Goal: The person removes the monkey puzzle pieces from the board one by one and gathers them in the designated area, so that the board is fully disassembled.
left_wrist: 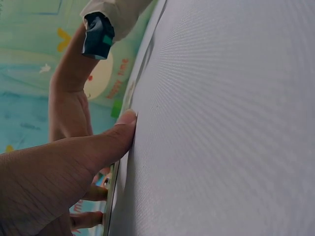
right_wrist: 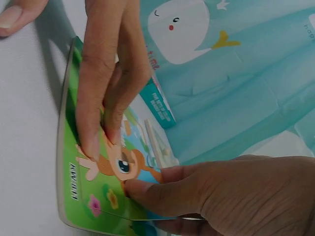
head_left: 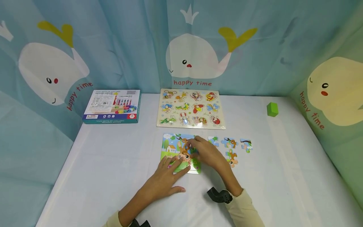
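Observation:
A jigsaw puzzle (head_left: pixel 171 148) with a cartoon monkey, a house and green grass lies flat at the middle of the table. My left hand (head_left: pixel 164 181) rests on its lower left part, fingers spread and fingertips pressing the picture. Over the right side of the puzzle, my right hand (head_left: pixel 208 153) pinches a puzzle piece between thumb and curled fingers, down at the picture's surface. In the right wrist view the right thumb (right_wrist: pixel 140 189) touches beside the monkey's eye, and most of that piece is hidden by the fingers.
Several loose puzzle pieces (head_left: pixel 229 142) lie right of the puzzle. Behind it is an insect peg board (head_left: pixel 191 108). A boxed bead set (head_left: pixel 112 107) sits back left, and a green block (head_left: pixel 272 109) back right. Whale-printed curtains (head_left: pixel 127 47) border the table.

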The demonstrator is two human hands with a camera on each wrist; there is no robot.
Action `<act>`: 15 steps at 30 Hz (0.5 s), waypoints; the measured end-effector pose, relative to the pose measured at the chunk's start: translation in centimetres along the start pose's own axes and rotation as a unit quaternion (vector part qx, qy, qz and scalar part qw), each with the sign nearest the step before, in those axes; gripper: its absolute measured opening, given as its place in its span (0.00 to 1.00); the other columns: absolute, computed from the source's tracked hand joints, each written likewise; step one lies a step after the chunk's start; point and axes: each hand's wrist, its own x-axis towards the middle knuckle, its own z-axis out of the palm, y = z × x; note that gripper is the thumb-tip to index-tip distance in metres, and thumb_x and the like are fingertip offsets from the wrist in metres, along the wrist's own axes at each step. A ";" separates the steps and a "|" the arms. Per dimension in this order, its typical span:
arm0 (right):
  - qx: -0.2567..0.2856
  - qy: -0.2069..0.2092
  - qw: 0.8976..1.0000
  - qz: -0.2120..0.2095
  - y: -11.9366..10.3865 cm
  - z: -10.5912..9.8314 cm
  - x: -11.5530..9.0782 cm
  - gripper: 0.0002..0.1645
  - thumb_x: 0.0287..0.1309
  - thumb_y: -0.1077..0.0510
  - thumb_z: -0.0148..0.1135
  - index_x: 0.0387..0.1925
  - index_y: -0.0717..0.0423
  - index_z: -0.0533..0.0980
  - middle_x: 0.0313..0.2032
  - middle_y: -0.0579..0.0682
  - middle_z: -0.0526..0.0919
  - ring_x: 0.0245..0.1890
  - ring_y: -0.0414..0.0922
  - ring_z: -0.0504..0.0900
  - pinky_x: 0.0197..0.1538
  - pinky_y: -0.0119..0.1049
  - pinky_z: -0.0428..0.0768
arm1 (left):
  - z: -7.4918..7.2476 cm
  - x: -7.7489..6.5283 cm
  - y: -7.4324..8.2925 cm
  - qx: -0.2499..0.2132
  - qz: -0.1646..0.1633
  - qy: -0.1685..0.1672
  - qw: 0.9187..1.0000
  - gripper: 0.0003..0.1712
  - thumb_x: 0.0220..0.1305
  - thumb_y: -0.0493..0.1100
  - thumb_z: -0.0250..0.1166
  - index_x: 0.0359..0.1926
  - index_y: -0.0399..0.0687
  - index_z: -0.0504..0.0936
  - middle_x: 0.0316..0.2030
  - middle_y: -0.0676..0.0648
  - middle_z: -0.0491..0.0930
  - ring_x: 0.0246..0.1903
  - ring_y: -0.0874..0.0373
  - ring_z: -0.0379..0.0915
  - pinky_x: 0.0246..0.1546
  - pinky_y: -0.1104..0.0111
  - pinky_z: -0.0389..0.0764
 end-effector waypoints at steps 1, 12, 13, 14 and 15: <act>0.008 -0.004 1.000 -0.001 0.1 -0.1 -0.1 0.20 0.49 0.60 0.74 0.47 0.51 0.80 0.40 0.47 0.80 0.36 0.43 0.78 0.40 0.38 0.79 | 0.0 0.0 0.0 -0.001 0.000 0.000 1.000 0.40 0.63 0.72 0.53 0.72 0.64 0.63 0.73 0.46 0.59 0.72 0.44 0.55 0.70 0.43 0.57; 0.058 -0.013 0.997 -0.045 1.1 -1.2 -0.1 0.19 0.53 0.71 0.67 0.45 0.52 0.82 0.36 0.47 0.86 0.34 0.41 0.80 0.38 0.34 0.80 | 0.0 0.0 -0.1 -0.005 0.004 0.014 1.000 0.40 0.62 0.71 0.54 0.72 0.64 0.65 0.73 0.45 0.60 0.71 0.45 0.56 0.69 0.44 0.58; 0.063 -0.016 0.997 -0.038 1.1 -1.2 -0.1 0.16 0.53 0.70 0.67 0.44 0.53 0.82 0.34 0.47 0.85 0.32 0.40 0.79 0.36 0.33 0.78 | 0.0 -0.1 -0.1 -0.004 0.005 0.015 1.000 0.40 0.62 0.71 0.54 0.72 0.64 0.65 0.73 0.45 0.60 0.71 0.45 0.57 0.69 0.44 0.59; 0.068 -0.019 0.997 -0.030 1.1 -1.3 -0.1 0.14 0.54 0.69 0.67 0.42 0.54 0.82 0.32 0.46 0.85 0.31 0.38 0.78 0.36 0.32 0.78 | 0.1 -0.1 -0.1 -0.003 0.006 0.016 1.000 0.40 0.62 0.71 0.54 0.72 0.64 0.65 0.73 0.45 0.60 0.71 0.45 0.57 0.69 0.44 0.59; 0.073 -0.023 0.997 -0.022 1.2 -1.3 -0.2 0.11 0.54 0.68 0.68 0.39 0.54 0.82 0.31 0.46 0.84 0.30 0.38 0.78 0.36 0.31 0.78 | 0.1 -0.1 -0.1 -0.002 0.007 0.016 1.000 0.40 0.62 0.72 0.54 0.72 0.64 0.65 0.73 0.45 0.60 0.71 0.45 0.57 0.69 0.44 0.59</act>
